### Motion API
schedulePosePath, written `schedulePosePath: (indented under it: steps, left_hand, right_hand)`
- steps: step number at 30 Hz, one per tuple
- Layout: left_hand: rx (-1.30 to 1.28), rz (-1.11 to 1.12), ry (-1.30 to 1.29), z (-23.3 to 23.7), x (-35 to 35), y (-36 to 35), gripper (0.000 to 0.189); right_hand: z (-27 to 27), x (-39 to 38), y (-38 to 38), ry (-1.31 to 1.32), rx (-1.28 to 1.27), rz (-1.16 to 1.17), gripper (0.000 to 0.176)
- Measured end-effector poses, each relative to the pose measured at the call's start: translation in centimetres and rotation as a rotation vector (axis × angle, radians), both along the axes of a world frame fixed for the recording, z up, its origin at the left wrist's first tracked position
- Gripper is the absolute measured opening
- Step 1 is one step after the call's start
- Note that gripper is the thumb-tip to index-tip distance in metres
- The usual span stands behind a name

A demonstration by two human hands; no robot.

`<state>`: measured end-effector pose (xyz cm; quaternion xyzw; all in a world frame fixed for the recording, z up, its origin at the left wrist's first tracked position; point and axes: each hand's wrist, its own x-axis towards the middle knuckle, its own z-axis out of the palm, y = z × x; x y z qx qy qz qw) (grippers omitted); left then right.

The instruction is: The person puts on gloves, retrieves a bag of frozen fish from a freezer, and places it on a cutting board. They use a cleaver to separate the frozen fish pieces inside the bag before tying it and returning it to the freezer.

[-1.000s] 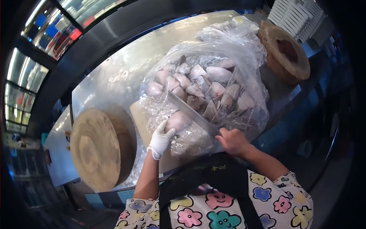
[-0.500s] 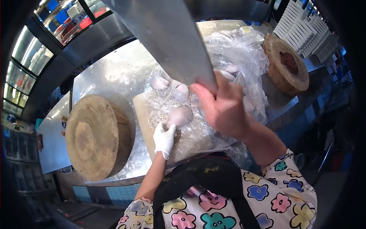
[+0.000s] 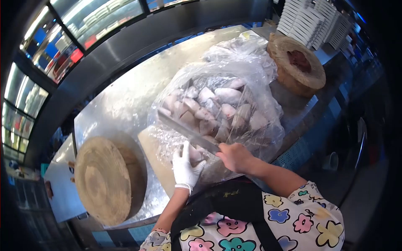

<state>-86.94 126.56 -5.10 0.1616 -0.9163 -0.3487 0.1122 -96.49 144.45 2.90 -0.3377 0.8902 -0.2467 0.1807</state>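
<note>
My right hand (image 3: pixel 237 158) is bare and wrapped round the handle of a cleaver (image 3: pixel 186 131). Its broad blade is seen nearly edge-on, lying low across the front of a pile of pale, fish-like chunks (image 3: pixel 228 96). Just below the blade, my left hand (image 3: pixel 186 168), in a white glove, grips one pale chunk (image 3: pixel 194 155) between thumb and fingers. Clear plastic (image 3: pixel 261 98) surrounds the pile and spreads under the chunks. A cream cutting board (image 3: pixel 154 154) shows beneath the plastic at the left.
A thick round wooden block (image 3: pixel 101 182) stands on the metal table (image 3: pixel 125 94) at the left. Another round block (image 3: pixel 289 77), with dark red meat (image 3: pixel 298 61) on it, is at the back right. White stacked trays (image 3: pixel 303 21) rise behind it.
The cleaver has come down from high in front of the camera to the chunks near my left hand, uncovering the pile. The view has shifted too. My left hand still grips a chunk.
</note>
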Motion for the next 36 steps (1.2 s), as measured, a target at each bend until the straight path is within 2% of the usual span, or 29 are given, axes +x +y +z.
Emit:
schedulePosePath:
  steps: [1,3,4,6,7,9,11,13,16,18,19,21,22,23,24,25,27,30,31,32,33,34,36]
  left_hand:
    - [-0.004,-0.023,0.006,0.1,-1.1,0.1,0.084]
    - [-0.429,-0.253,0.08,0.8,-3.8,0.6,0.088]
    - [-0.472,-0.269,0.081,0.5,-5.0,1.2,0.085]
    - [-0.519,-0.368,0.118,0.3,-8.4,1.2,0.082]
    - [-0.562,-0.448,0.145,0.1,-10.2,1.1,0.079]
    - [-0.577,-0.494,0.162,-0.7,-13.4,0.3,0.072]
    - [-0.688,-0.505,0.173,-0.9,-16.8,-0.4,0.067]
    - [-0.603,-0.437,0.172,0.1,-20.0,-0.2,0.065]
    - [-0.635,-0.461,0.13,2.2,-24.6,1.4,0.063]
    - [-0.123,-0.688,-0.248,2.8,-28.8,2.3,0.064]
    - [-0.122,-0.697,-0.257,1.7,-30.7,2.3,0.064]
    - [-0.212,-1.081,0.012,-1.8,-34.6,2.1,0.056]
    - [-0.209,-1.088,0.008,-1.9,-35.9,3.0,0.056]
    - [0.592,-0.759,-0.493,-2.1,-37.0,4.3,0.052]
    - [1.347,-0.273,-0.947,-2.2,-37.7,5.2,0.049]
    - [1.35,-0.27,-0.949,-0.9,-37.7,5.7,0.049]
    - [0.926,-0.495,-1.012,3.6,-36.9,6.7,0.043]
    - [1.045,-0.592,-0.91,3.6,-35.8,7.0,0.039]
    - [1.046,-0.596,-0.898,2.3,-35.7,6.6,0.039]
    - [0.958,-0.783,-0.573,0.1,-35.8,6.1,0.038]
    - [0.85,-0.945,-0.246,0.3,-35.1,5.7,0.037]
    - [0.846,-0.942,-0.243,0.6,-34.6,4.9,0.037]
    - [0.395,-0.736,-0.307,2.2,-33.0,2.9,0.045]
  right_hand:
    - [-0.2,0.0,1.3,0.006,-0.004,-0.023,0.02]
    - [-0.9,-0.1,4.1,0.033,-0.171,-0.198,0.025]
    - [-1.2,-0.2,5.3,0.04,-0.175,-0.218,0.025]
    - [-1.8,-0.5,7.6,-0.109,-0.232,-0.533,0.027]
    - [-2.7,-0.6,8.8,-0.101,-0.24,-0.556,0.027]
    - [-4.9,-1.0,11.1,-0.143,-0.224,-0.74,0.028]
    - [-5.5,-1.1,12.8,-0.162,-0.253,-0.792,0.029]
    - [-5.5,-1.0,13.6,-0.242,-0.261,-0.893,0.028]
    - [-4.3,-0.9,13.7,-0.279,-0.224,-0.915,0.028]
    - [-5.0,-0.9,13.9,-0.236,-0.25,-0.884,0.025]
    - [-5.2,-0.9,14.0,-0.188,-0.272,-0.839,0.022]
    - [-4.2,-1.0,13.8,-0.234,-0.261,-0.868,0.024]
    - [-3.7,-1.0,13.8,-0.274,-0.253,-0.889,0.026]
    - [-3.6,-0.8,13.8,-0.281,-0.249,-0.894,0.026]
    - [-3.5,-0.6,13.8,-0.268,-0.261,-0.885,0.026]
    - [-3.4,-0.4,13.8,-0.253,-0.273,-0.873,0.025]
    - [-3.1,0.0,13.7,-0.244,-0.266,-0.876,0.025]
    - [-2.5,0.8,13.7,-0.198,-0.268,-0.857,0.026]
    - [-2.4,1.0,13.7,-0.171,-0.283,-0.837,0.026]
    - [-2.4,1.3,13.7,-0.161,-0.285,-0.833,0.026]
    - [-2.5,1.6,13.8,-0.153,-0.307,-0.844,0.026]
    - [-2.6,2.0,13.7,-0.15,-0.33,-0.856,0.026]
    - [-3.4,2.4,13.8,-0.087,-0.352,-0.833,0.025]
